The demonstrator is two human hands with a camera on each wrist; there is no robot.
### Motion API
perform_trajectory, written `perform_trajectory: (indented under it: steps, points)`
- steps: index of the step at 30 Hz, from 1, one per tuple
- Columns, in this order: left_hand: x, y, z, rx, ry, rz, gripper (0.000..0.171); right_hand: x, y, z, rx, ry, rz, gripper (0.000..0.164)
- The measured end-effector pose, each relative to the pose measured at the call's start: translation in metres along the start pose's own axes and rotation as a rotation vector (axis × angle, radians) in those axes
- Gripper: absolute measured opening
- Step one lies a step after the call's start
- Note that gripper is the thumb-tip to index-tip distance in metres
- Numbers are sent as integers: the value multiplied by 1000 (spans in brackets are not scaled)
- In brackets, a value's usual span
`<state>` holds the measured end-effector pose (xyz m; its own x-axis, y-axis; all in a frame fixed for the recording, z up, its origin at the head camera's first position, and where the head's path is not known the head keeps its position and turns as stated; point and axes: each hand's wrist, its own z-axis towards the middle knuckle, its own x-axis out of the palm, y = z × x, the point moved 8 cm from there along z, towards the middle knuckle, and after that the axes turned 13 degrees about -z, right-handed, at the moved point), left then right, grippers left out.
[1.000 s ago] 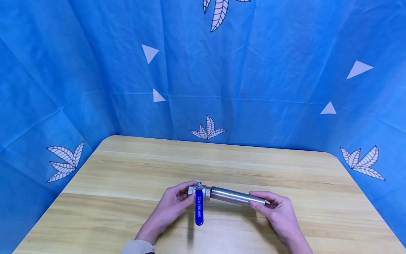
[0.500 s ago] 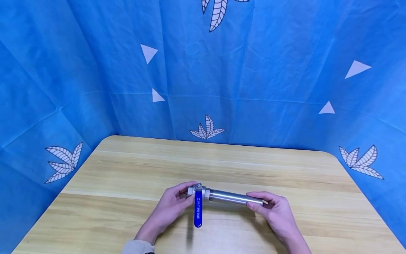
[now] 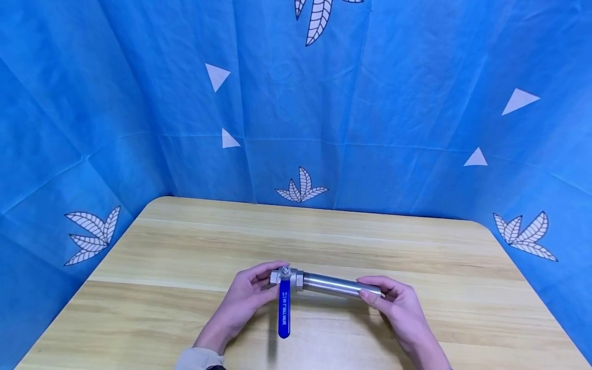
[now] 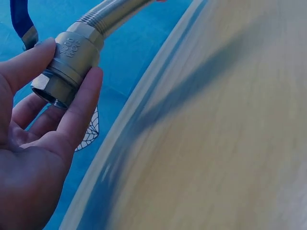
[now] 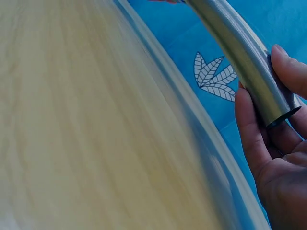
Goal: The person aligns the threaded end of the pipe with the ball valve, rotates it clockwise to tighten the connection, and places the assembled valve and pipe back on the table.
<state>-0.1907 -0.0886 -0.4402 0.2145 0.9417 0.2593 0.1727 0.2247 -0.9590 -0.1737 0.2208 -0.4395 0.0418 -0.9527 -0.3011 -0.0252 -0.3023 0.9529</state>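
Observation:
A steel ball valve (image 3: 294, 280) with a blue lever handle (image 3: 284, 311) is held above the table by my left hand (image 3: 240, 300). Thumb and fingers pinch the valve body (image 4: 76, 53) near its hexagonal open end, as the left wrist view shows. The threaded end of a shiny metal pipe (image 3: 330, 284) meets the valve's right port, some thread still showing. My right hand (image 3: 400, 308) grips the pipe's plain far end; in the right wrist view the thumb and fingers lie around the pipe (image 5: 249, 62) just short of its open mouth. The lever points toward me.
Below the hands lies a wood-grain table (image 3: 194, 241) with rounded far corners. A blue cloth curtain (image 3: 296, 103) printed with white leaves and triangles hangs around its back and sides.
The pipe, at first apart from the valve and at an angle, now meets its port nearly in line. The blue lever's end has swung slightly left and closer to me; both hands shifted slightly left.

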Motion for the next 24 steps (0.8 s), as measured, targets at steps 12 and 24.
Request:
perform_trajectory:
  steps: [12, 24]
  points:
    - [-8, 7, 3, -17, -84, -5, 52, 10, -6, 3, 135, -48, 20, 35]
    - [-12, 14, 6, -45, -91, -31, 50, 17, -14, 4, 149, -42, 133, 35]
